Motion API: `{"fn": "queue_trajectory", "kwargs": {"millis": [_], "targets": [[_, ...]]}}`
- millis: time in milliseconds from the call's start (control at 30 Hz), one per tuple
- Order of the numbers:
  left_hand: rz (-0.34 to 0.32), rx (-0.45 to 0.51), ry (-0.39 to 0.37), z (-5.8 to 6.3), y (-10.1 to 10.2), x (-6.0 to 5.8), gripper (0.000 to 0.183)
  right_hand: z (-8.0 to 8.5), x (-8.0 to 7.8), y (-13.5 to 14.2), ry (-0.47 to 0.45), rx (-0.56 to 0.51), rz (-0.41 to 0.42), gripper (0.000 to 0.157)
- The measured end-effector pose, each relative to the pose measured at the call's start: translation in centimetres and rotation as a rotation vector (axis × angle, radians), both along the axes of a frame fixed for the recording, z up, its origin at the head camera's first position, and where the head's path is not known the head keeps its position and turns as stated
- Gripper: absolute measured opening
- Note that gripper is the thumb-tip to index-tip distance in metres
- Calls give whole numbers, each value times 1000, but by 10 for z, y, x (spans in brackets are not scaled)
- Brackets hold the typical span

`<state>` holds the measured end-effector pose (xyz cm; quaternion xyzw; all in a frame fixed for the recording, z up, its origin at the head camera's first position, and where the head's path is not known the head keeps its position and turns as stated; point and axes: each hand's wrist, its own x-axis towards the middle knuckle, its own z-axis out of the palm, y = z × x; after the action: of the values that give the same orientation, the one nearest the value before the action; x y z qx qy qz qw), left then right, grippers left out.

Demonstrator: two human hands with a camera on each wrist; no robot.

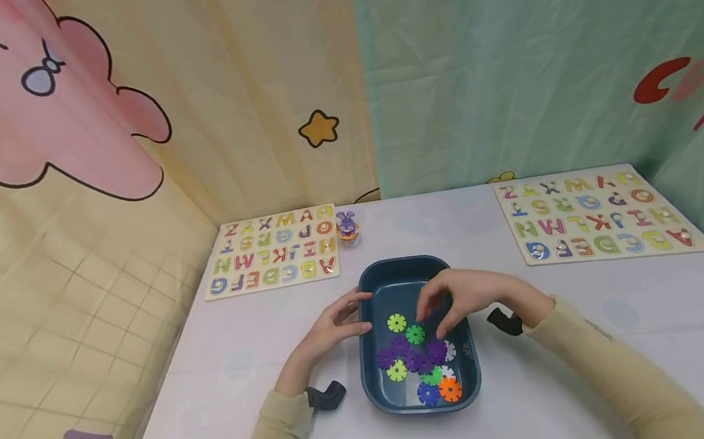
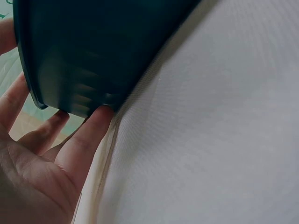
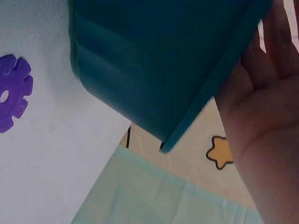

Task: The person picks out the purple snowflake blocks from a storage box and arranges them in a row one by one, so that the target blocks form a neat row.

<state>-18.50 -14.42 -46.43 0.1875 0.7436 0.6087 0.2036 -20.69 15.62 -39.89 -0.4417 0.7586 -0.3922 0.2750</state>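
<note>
A dark blue-green tray (image 1: 409, 261) stands on the white table with flower-shaped notched discs lying in it. Among these are purple discs (image 1: 417, 361), a green disc (image 1: 415, 334), yellow-green discs (image 1: 396, 323), a blue disc (image 1: 428, 394) and an orange disc (image 1: 450, 389). My left hand (image 1: 335, 325) touches the tray's left side, its fingertips at the rim and its thumb against the outer wall (image 2: 93, 60). Over the tray's right half hangs my right hand (image 1: 466, 293), fingers bent downward, with a gap between thumb and index finger. Its fingertips are mostly hidden in the right wrist view.
Alphabet puzzle boards lie at the back left (image 1: 274, 249) and back right (image 1: 596, 215). A small purple rabbit toy (image 1: 347, 227) stands beside the left board. One purple notched disc (image 3: 14, 91) lies on the table in the right wrist view. Printed curtains (image 1: 472, 78) hang behind the table.
</note>
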Motion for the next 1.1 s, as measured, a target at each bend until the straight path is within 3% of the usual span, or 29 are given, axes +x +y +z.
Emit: {"fn": "queue_trajectory", "kwargs": {"millis": [200, 367, 700, 1100], "targets": [[-6, 4, 6, 1, 1, -1, 55, -5, -7, -11, -81, 33, 138, 28], [-18, 2, 8, -1, 1, -2, 54, -13, -10, -20, -105, 100, 205, 27], [-8, 0, 6, -2, -1, -1, 53, -20, -9, -31, -142, 214, 212, 26], [-13, -3, 13, -3, 0, -3, 54, -24, -5, -37, -40, 330, 171, 30]]}}
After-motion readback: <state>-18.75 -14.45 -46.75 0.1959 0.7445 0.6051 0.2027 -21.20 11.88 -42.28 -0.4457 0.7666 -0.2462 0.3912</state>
